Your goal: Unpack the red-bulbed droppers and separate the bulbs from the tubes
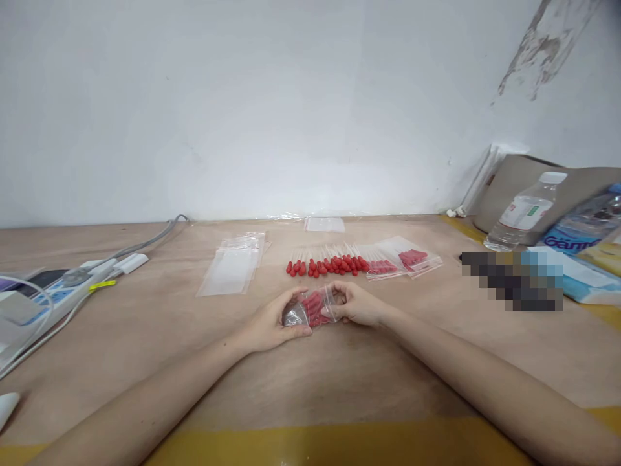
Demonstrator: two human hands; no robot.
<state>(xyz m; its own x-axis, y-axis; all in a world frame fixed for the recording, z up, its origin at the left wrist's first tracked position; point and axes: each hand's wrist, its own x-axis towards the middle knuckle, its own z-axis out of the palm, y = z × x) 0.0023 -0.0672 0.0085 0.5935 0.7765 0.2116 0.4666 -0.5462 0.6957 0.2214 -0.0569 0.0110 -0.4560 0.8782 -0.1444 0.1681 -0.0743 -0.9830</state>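
Between my two hands is a small clear zip bag (pixel 315 307) with several red pieces inside. My left hand (pixel 277 321) curls around its left end, thumb in front and fingers behind. At the right end, my right hand (pixel 350 304) pinches the bag's edge between thumb and fingers. Just beyond lies a row of red-tipped white sticks (pixel 330 264), tips toward me. Right of the row, filled clear bags (pixel 412 259) with red contents lie overlapping. A stack of flat clear bags (pixel 230 265) lies farther left.
A power strip (pixel 63 291) with cables and plugs sits at the left. Another flat bag (pixel 325 224) lies by the wall. On the right stand a water bottle (pixel 526 210) and a grey box (pixel 504 188), near a blue-and-white packet (pixel 577 275) and a pixelated dark object (pixel 509 281).
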